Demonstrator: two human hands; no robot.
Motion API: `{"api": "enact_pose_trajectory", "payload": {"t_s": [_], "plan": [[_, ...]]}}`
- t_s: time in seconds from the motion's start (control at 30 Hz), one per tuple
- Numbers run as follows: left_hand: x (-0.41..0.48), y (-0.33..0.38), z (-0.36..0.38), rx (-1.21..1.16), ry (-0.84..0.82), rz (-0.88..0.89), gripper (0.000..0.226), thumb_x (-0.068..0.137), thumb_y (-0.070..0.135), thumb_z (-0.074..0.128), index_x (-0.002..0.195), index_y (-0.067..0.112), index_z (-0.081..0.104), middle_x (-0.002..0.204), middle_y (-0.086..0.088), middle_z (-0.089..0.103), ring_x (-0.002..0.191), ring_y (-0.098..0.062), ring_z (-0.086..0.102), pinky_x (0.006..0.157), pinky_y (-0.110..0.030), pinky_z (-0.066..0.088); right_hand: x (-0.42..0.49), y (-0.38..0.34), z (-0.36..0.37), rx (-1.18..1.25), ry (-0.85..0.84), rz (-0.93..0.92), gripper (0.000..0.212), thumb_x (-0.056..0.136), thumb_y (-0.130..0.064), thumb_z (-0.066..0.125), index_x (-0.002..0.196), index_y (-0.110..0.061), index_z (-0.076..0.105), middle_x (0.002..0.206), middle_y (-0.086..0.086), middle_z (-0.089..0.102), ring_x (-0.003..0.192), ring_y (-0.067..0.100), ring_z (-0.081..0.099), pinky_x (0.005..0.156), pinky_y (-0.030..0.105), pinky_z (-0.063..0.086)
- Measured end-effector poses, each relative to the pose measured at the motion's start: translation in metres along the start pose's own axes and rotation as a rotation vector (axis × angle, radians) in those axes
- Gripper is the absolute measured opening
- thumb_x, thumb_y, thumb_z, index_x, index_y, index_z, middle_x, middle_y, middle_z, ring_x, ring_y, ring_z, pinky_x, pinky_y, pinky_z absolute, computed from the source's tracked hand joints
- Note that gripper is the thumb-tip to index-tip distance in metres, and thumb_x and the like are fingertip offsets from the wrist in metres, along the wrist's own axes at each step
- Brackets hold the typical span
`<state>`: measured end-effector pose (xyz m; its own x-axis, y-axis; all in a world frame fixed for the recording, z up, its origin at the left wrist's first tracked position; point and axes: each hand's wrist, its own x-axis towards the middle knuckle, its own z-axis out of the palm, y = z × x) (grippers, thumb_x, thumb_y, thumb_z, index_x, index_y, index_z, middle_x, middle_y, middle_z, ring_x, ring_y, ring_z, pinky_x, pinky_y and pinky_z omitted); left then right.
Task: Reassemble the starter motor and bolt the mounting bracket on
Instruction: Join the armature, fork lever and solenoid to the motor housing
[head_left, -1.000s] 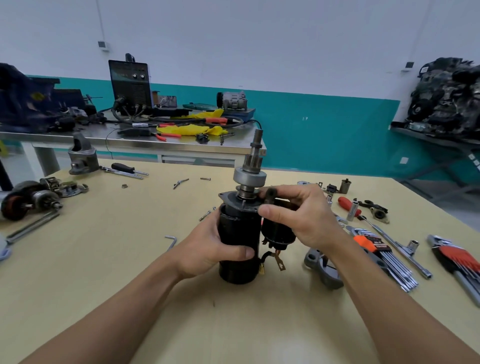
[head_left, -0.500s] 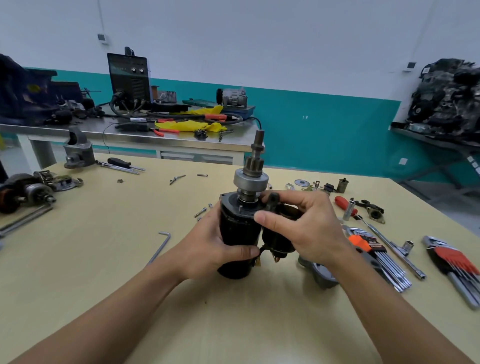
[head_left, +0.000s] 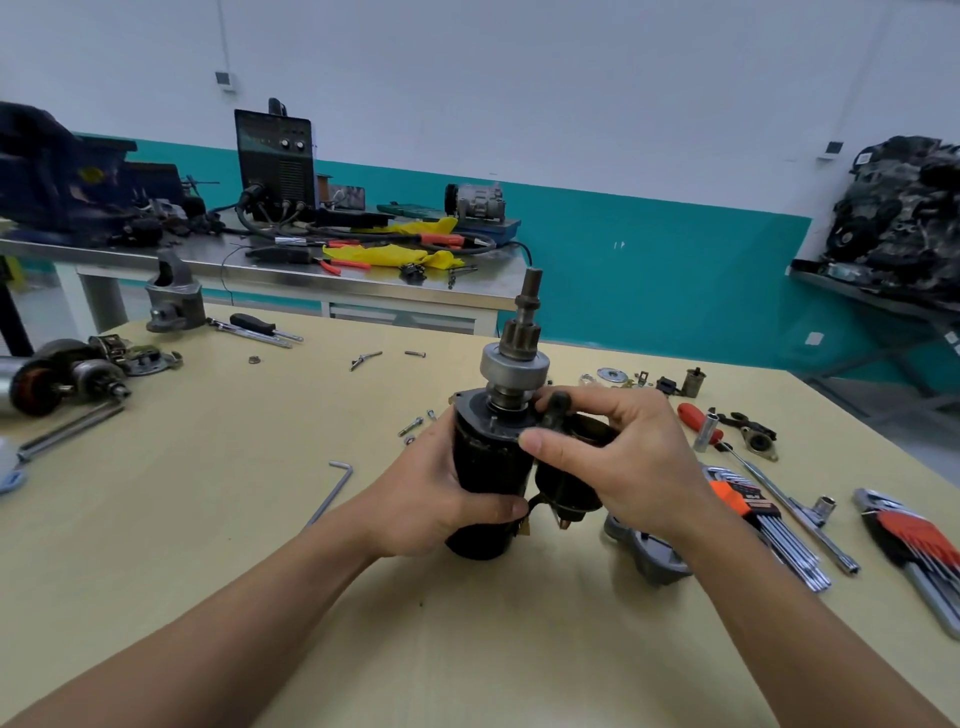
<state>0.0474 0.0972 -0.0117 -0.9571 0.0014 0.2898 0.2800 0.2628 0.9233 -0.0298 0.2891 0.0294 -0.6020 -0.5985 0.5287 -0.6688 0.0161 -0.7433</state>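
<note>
We see the starter motor (head_left: 488, 457) held upright near the middle of the table (head_left: 208, 519), its pinion shaft (head_left: 519, 332) pointing up. Our left hand (head_left: 431, 499) is wrapped round its black casing, while our right hand (head_left: 623, 457) grasps the solenoid (head_left: 566, 488), which touches the motor's right side. A grey cast housing (head_left: 649, 551) lies just beside them toward the right edge, partly hidden by the right wrist

My right hand (head_left: 623, 457) covers most of the solenoid (head_left: 566, 491); my wrist hides part of the grey housing (head_left: 652, 556) (its shape unclear). The red hex key set (head_left: 914, 543) runs off the right edge.
</note>
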Motion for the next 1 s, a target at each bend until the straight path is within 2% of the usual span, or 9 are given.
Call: {"api": "enact_pose_trajectory", "payload": {"t_s": [0.1, 0.17, 0.33, 0.5, 0.6, 0.73, 0.8, 0.93, 1.0], "plan": [[0.000, 0.000, 0.003, -0.025, 0.029, 0.006, 0.075, 0.072, 0.003, 0.080, 0.137, 0.017, 0.046, 0.125, -0.005, 0.067, 0.117, -0.022, 0.065, 0.103, -0.046, 0.052, -0.001, -0.002, 0.010, -0.074, 0.072, -0.024, 0.029, 0.071, -0.055, 0.078, 0.100, -0.049, 0.076, 0.093, -0.018, 0.077, 0.091, 0.007, 0.073, 0.076, 0.034, 0.063], [0.000, 0.000, 0.001, -0.037, 0.030, -0.009, 0.074, 0.073, 0.000, 0.080, 0.138, 0.015, 0.047, 0.124, -0.007, 0.068, 0.117, -0.023, 0.066, 0.103, -0.046, 0.052, 0.003, -0.003, 0.011, -0.069, 0.057, -0.021, 0.028, 0.072, -0.054, 0.079, 0.100, -0.050, 0.076, 0.094, -0.020, 0.076, 0.093, 0.006, 0.072, 0.078, 0.032, 0.062], [0.005, -0.001, -0.008, -0.040, -0.022, -0.051, 0.072, 0.077, -0.008, 0.079, 0.138, 0.011, 0.048, 0.126, -0.010, 0.067, 0.119, -0.023, 0.064, 0.105, -0.042, 0.050, 0.019, 0.004, -0.005, -0.021, -0.071, 0.019, 0.029, 0.077, -0.034, 0.085, 0.106, -0.030, 0.079, 0.099, -0.013, 0.078, 0.096, 0.009, 0.073, 0.083, 0.029, 0.060], [0.007, -0.001, -0.011, -0.006, -0.053, -0.063, 0.073, 0.077, -0.010, 0.079, 0.139, 0.011, 0.048, 0.127, -0.007, 0.067, 0.119, -0.019, 0.064, 0.102, -0.032, 0.050, 0.027, 0.008, -0.014, 0.030, -0.157, 0.037, 0.041, 0.074, -0.033, 0.080, 0.112, -0.017, 0.077, 0.100, -0.005, 0.079, 0.096, 0.015, 0.074, 0.080, 0.027, 0.058], [0.006, -0.002, -0.005, -0.022, 0.001, -0.038, 0.073, 0.074, -0.002, 0.082, 0.137, 0.013, 0.048, 0.124, -0.007, 0.068, 0.118, -0.021, 0.064, 0.104, -0.041, 0.050, 0.021, 0.003, -0.008, 0.042, -0.123, 0.032, 0.032, 0.074, -0.037, 0.082, 0.104, -0.027, 0.079, 0.096, -0.010, 0.079, 0.093, 0.010, 0.074, 0.078, 0.023, 0.059], [0.004, -0.003, 0.000, -0.060, 0.058, -0.029, 0.074, 0.073, 0.001, 0.082, 0.136, 0.017, 0.047, 0.124, -0.005, 0.068, 0.118, -0.025, 0.065, 0.106, -0.053, 0.047, 0.009, 0.001, 0.010, -0.145, 0.045, -0.057, 0.022, 0.071, -0.050, 0.080, 0.093, -0.045, 0.077, 0.086, -0.025, 0.075, 0.085, -0.002, 0.071, 0.068, 0.012, 0.055], [0.004, -0.003, -0.002, -0.044, 0.040, -0.032, 0.073, 0.076, -0.002, 0.082, 0.137, 0.019, 0.047, 0.124, -0.002, 0.069, 0.118, -0.020, 0.065, 0.106, -0.049, 0.048, 0.011, 0.001, 0.008, -0.102, 0.012, -0.040, 0.024, 0.073, -0.048, 0.081, 0.097, -0.043, 0.078, 0.091, -0.024, 0.076, 0.090, 0.000, 0.071, 0.072, 0.016, 0.057], [0.005, 0.000, -0.006, -0.041, -0.028, -0.054, 0.073, 0.080, -0.005, 0.079, 0.140, 0.019, 0.046, 0.124, 0.001, 0.068, 0.117, -0.014, 0.064, 0.101, -0.036, 0.050, 0.017, 0.008, -0.006, -0.034, -0.074, -0.018, 0.028, 0.080, -0.029, 0.085, 0.107, -0.031, 0.078, 0.100, -0.013, 0.078, 0.096, 0.009, 0.073, 0.082, 0.028, 0.060], [0.007, 0.002, -0.006, -0.037, -0.050, -0.041, 0.074, 0.079, -0.004, 0.079, 0.140, 0.018, 0.046, 0.124, 0.001, 0.068, 0.117, -0.016, 0.064, 0.101, -0.035, 0.052, 0.016, 0.011, -0.008, -0.007, -0.077, -0.028, 0.029, 0.080, -0.030, 0.084, 0.108, -0.031, 0.078, 0.103, -0.011, 0.078, 0.100, 0.012, 0.073, 0.086, 0.035, 0.060]]}}
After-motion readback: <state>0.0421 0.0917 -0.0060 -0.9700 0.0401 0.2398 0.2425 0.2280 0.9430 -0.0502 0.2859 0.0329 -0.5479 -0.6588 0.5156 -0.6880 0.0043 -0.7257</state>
